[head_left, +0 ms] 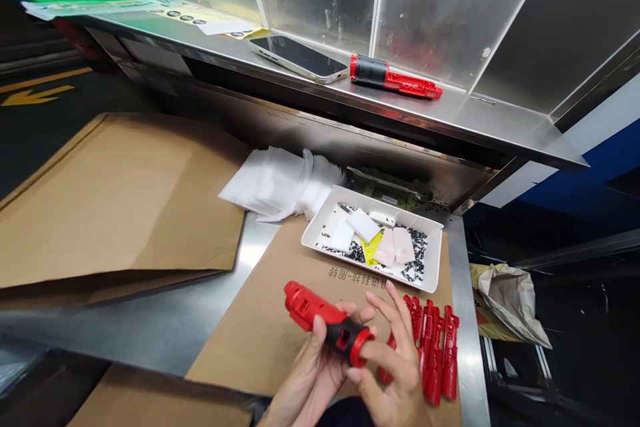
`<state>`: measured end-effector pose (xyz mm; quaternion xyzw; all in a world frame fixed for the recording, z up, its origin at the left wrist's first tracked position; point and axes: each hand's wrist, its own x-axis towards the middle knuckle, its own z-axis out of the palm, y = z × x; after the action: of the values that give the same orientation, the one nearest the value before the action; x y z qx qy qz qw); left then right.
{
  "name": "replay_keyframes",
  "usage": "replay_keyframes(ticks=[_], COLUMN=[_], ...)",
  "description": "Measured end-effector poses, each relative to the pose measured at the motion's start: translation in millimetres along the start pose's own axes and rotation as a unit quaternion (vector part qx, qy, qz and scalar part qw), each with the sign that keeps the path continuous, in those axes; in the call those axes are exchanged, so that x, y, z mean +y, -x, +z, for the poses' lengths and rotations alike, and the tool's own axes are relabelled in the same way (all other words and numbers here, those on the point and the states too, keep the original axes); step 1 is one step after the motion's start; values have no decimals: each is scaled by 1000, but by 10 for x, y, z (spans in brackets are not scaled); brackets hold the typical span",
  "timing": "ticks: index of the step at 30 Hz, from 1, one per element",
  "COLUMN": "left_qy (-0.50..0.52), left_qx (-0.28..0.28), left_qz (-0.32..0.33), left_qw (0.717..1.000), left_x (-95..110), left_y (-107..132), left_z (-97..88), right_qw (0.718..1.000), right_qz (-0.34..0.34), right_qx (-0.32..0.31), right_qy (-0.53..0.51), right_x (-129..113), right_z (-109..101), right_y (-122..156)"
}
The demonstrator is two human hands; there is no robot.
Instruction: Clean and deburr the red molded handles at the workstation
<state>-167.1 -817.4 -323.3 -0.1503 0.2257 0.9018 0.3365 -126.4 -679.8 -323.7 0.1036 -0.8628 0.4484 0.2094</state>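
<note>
My left hand (309,373) is wrapped round a red plastic housing (316,310) with a black sleeve (345,335) near one end. The housing lies tilted, its narrow red end pointing up and left. At the red-rimmed end, my right hand (395,370) has its index finger against or in the opening and its thumb at the rim; its other fingers are spread. Whether the fingertip is inside, I cannot tell. Several red plastic half-shells (450,353) lie side by side on the cardboard (255,333), just right of my right hand and partly hidden by it.
A white tray (309,240) holds small black parts, white blocks and a yellow label. White sheets (275,180) lie behind it. A large carton (125,200) stands left. On the metal shelf are a phone (305,57) and another red-and-black housing (395,77).
</note>
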Motion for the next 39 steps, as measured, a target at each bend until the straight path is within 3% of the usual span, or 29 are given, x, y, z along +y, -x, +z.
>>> replay_keyframes(ticks=[3,5,9,13,16,20,23,30,35,39], left_qy=[-13,-22,-89,-118,-118,-85,-61,-44,-65,-136], left_qx=[0,12,35,39,48,53,54,62,64,62], left_qz=[3,16,53,49,27,-14,-34,-50,-52,1], left_qw=[1000,1000,994,991,991,995,996,996,994,989], left_x=[46,47,2,-7,0,-4,0,18,17,113], left_y=[3,-11,-80,-163,-202,-244,-288,-368,-394,-553], left_z=[76,91,48,11,22,29,15,103,122,206], right_qw=[1000,996,965,937,950,985,996,995,994,995], right_qz=[27,86,206,246,225,133,76,23,40,62], right_qx=[-3,-5,-10,-19,-31,-36,-30,79,95,72], right_qy=[-1,-29,-160,-246,-213,-101,-26,55,39,30], right_x=[11,-3,-30,0,57,169,225,204,233,306], right_z=[21,46,81,82,69,34,14,30,73,46], right_y=[-4,8,18,-17,-52,-80,-100,-177,-168,-174])
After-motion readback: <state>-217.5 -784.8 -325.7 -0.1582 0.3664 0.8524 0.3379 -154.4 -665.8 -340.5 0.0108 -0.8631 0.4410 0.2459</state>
